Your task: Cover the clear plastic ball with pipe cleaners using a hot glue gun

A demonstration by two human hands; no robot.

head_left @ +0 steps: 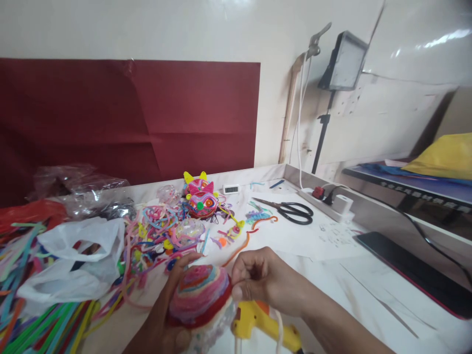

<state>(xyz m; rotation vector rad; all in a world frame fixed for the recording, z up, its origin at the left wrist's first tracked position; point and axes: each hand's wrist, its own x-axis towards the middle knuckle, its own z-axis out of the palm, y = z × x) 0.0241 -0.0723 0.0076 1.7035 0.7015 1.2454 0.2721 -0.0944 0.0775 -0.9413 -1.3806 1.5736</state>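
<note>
Low in the middle, my left hand [165, 314] is wrapped around a ball [201, 295] covered with fuzzy bands in pink, blue, cream and red. Its lower part looks clear and uncovered. At the ball's right edge, the thumb and fingers of my right hand [258, 280] are pinched together where the red and cream bands end. A cream pipe cleaner [279, 329] hangs below that palm and appears to run through the pinch; the fingertips partly hide it. Just beneath lies a yellow hot glue gun [258, 324].
Left are loose pipe cleaners [55, 324], a white plastic bag [84, 260] and a craft pile. Decorated cat-faced balls [201, 201] sit behind. Black-handled scissors [295, 211], a small digital timer [231, 189], a power strip [332, 204] and a phone [416, 270] are farther right.
</note>
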